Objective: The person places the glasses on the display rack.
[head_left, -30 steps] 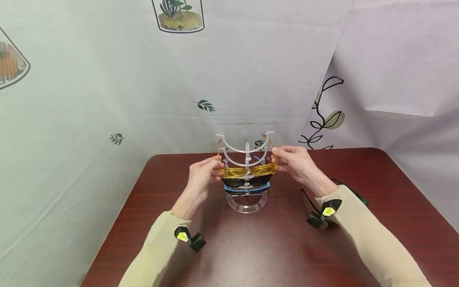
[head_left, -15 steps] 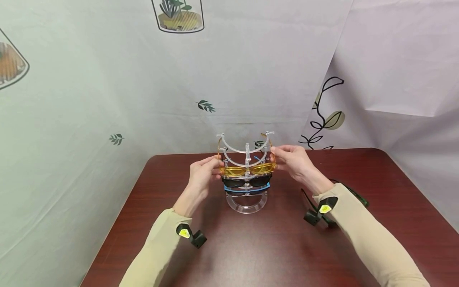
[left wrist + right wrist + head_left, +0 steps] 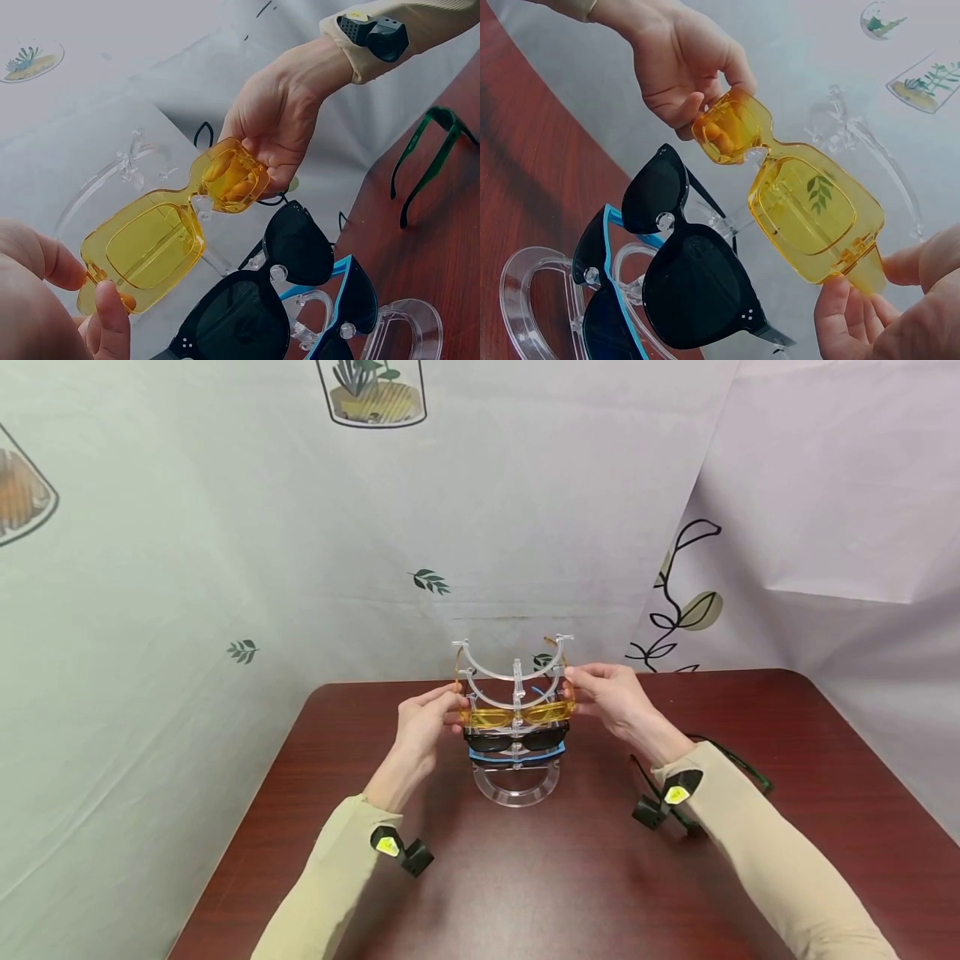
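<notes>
Yellow translucent sunglasses (image 3: 491,718) sit across a tier of a clear display stand (image 3: 516,797), temples reaching back along its sides. My left hand (image 3: 427,722) pinches them at the left hinge, thumb and fingers on either side of the frame in the left wrist view. At the opposite hinge, the right hand (image 3: 615,697) pinches the right temple. The nose bridge overlaps a clear peg of the stand in both wrist views. Below hang black sunglasses (image 3: 697,285), then blue-framed sunglasses with dark lenses (image 3: 356,296). The two upper tiers carry no glasses.
Green-framed glasses (image 3: 435,150) lie on the reddish-brown table (image 3: 585,893), partly behind the right forearm in the head view. A pale printed cloth (image 3: 345,552) hangs behind the table. Wrist cameras (image 3: 416,857) project from both sleeves.
The right hand has shifted slightly left, bringing the right end of the yellow sunglasses inward and a little up. The left hand has barely moved and both keep their grip.
</notes>
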The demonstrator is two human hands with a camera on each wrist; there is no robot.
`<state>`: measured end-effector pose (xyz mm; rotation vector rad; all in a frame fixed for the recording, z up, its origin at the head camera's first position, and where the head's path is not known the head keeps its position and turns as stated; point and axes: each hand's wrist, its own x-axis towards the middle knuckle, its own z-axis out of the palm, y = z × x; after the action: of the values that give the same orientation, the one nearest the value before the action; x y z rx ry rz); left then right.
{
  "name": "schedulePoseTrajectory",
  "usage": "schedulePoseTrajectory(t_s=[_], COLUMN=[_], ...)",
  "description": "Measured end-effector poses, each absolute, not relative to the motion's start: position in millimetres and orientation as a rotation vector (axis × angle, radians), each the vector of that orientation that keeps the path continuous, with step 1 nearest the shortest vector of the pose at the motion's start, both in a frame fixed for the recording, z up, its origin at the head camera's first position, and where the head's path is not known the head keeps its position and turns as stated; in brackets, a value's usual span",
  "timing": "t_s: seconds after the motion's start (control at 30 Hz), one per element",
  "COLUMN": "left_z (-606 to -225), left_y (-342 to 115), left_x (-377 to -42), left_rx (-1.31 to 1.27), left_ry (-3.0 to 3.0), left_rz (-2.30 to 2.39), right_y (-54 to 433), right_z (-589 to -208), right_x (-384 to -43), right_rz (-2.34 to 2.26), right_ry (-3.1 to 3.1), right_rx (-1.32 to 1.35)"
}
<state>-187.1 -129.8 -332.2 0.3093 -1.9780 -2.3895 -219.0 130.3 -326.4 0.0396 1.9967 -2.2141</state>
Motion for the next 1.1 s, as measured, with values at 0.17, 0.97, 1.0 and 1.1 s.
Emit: schedulePoseTrajectory(t_s=[0.17, 0.97, 1.0, 1.1], left_z=[-333.8, -335.8, -335.8, -335.8], left_y=[-129.2, -129.3, -129.2, -128.9], left_x=[-187.8, -188.4, -188.5, -188.3], left_rx=[0.303, 0.302, 0.301, 0.305], left_ry=[-1.972, -1.997, -1.996, -1.99], left_rz=[-2.391, -2.378, -2.378, -2.382], right_y=[130.6, 131.3, 131.4, 131.5], right_z=[-327.8, -330.6, -330.6, -330.0], right_x=[-219.9, -218.0, -218.0, -217.6], right_rz=[-2.211, -2.219, -2.221, -2.215], right_ry=[2.002, 1.989, 1.986, 1.984], right_rx=[0.054, 0.054, 0.055, 0.048])
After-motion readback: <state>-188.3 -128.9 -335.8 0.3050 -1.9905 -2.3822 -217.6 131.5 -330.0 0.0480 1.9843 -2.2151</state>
